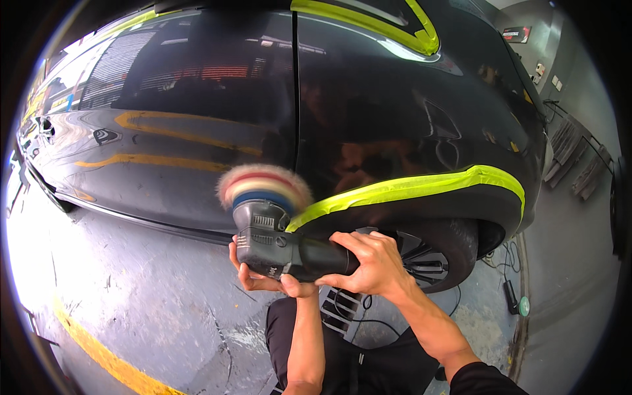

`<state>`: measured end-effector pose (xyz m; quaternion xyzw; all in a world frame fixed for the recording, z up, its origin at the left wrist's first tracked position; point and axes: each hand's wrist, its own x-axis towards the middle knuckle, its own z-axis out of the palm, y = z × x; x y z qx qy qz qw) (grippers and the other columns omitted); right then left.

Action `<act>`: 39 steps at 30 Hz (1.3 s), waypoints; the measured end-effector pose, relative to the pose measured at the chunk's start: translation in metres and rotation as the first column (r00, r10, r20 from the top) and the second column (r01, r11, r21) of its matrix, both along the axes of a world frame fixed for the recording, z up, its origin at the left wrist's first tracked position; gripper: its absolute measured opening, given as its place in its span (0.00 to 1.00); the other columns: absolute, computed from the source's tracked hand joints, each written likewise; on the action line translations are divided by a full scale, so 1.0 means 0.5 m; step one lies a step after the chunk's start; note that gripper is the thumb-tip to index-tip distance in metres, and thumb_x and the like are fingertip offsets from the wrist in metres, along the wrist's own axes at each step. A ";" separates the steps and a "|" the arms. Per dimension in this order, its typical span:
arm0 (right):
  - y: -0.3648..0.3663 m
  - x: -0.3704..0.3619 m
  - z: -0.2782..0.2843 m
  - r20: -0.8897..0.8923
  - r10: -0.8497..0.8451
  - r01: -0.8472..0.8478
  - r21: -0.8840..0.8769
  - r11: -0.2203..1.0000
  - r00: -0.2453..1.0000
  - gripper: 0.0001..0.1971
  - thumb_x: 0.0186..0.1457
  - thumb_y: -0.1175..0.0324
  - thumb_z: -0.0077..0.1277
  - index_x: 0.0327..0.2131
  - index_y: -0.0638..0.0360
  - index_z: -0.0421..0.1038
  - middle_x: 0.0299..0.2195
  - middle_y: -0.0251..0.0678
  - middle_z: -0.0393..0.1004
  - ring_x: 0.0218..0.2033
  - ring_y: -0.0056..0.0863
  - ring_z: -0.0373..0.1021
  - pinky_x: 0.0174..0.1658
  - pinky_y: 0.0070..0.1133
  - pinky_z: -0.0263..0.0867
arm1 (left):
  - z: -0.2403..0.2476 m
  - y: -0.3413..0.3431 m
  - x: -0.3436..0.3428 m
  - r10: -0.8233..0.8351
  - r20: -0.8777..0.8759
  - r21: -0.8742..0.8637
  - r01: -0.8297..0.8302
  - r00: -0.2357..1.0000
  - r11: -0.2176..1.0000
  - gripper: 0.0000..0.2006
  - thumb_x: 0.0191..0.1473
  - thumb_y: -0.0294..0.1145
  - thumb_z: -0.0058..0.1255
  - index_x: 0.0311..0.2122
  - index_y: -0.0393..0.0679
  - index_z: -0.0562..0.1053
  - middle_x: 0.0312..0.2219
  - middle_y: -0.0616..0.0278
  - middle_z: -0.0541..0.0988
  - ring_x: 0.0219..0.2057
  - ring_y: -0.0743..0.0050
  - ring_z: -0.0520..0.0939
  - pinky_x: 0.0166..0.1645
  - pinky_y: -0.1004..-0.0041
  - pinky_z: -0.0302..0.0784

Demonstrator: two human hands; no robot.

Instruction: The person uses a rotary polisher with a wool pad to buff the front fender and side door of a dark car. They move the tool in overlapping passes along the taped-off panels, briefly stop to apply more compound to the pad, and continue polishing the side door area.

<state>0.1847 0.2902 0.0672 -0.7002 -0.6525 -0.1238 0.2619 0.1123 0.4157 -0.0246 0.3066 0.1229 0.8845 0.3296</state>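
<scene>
Both hands hold a black power polisher (264,227) against the side of a dark, glossy car (388,112). My left hand (280,283) cups the underside of the tool's head, fingers curled round it. Around the rear body of the polisher my right hand (376,263) is wrapped, thumb beneath. The fluffy wool pad (262,181), banded in cream, red and blue, rests at the lower door panel beside the vertical seam. Yellow-green masking tape (408,189) borders the wheel arch, starting just right of the pad.
More tape (368,25) edges the window above. Below the arch sits a wheel (428,260). A cable (382,322) runs over the grey floor near my legs and a grated metal piece (339,309). Another tool with a green disc (523,306) lies at the right, by the wall.
</scene>
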 end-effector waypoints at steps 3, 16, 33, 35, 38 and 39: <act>-0.014 0.007 0.035 -0.013 0.003 -0.002 0.058 0.998 1.000 0.39 0.38 0.38 0.77 0.45 0.60 0.81 0.32 0.38 0.85 0.31 0.39 0.82 0.39 0.32 0.76 | 0.052 -0.010 0.007 0.002 -0.007 0.051 -0.002 1.000 0.999 0.36 0.57 0.57 0.54 0.65 0.55 0.56 0.67 0.34 0.57 0.69 0.33 0.64 0.68 0.38 0.73; -0.083 0.031 0.130 -0.221 -0.005 0.065 0.264 0.962 0.975 0.37 0.38 0.41 0.78 0.44 0.59 0.82 0.34 0.40 0.86 0.33 0.43 0.84 0.39 0.32 0.79 | 0.240 -0.029 0.033 -0.004 -0.149 0.342 0.055 0.989 0.938 0.36 0.54 0.53 0.56 0.64 0.54 0.57 0.65 0.28 0.60 0.64 0.27 0.69 0.62 0.38 0.80; -0.184 0.053 0.176 -0.583 0.113 0.103 0.324 0.941 0.805 0.36 0.54 0.39 0.69 0.49 0.65 0.77 0.33 0.49 0.84 0.36 0.46 0.84 0.40 0.32 0.77 | 0.392 -0.121 0.082 -0.142 -0.420 0.445 0.339 0.897 0.828 0.36 0.53 0.47 0.59 0.63 0.43 0.61 0.64 0.30 0.64 0.63 0.37 0.73 0.64 0.49 0.77; -0.191 0.068 0.157 -0.576 0.105 0.116 0.334 0.936 0.811 0.37 0.53 0.39 0.70 0.49 0.66 0.77 0.33 0.49 0.84 0.36 0.47 0.84 0.40 0.33 0.77 | 0.384 -0.127 0.092 -0.079 -0.440 0.474 0.306 0.894 0.825 0.36 0.53 0.48 0.59 0.62 0.44 0.61 0.64 0.29 0.64 0.63 0.37 0.72 0.65 0.48 0.76; -0.204 0.087 0.129 -0.551 0.102 0.135 0.373 0.918 0.829 0.38 0.52 0.38 0.71 0.49 0.66 0.76 0.33 0.49 0.83 0.35 0.48 0.83 0.40 0.33 0.77 | 0.367 -0.135 0.110 -0.011 -0.469 0.511 0.281 0.883 0.812 0.38 0.54 0.54 0.60 0.64 0.46 0.60 0.66 0.31 0.61 0.58 0.38 0.78 0.59 0.52 0.83; -0.209 0.092 0.122 -0.539 0.102 0.141 0.391 0.910 0.836 0.38 0.51 0.38 0.71 0.49 0.66 0.76 0.33 0.49 0.83 0.35 0.48 0.83 0.40 0.33 0.77 | 0.364 -0.138 0.112 0.016 -0.490 0.526 0.281 0.872 0.803 0.38 0.55 0.55 0.60 0.64 0.48 0.59 0.66 0.29 0.61 0.57 0.35 0.79 0.60 0.51 0.83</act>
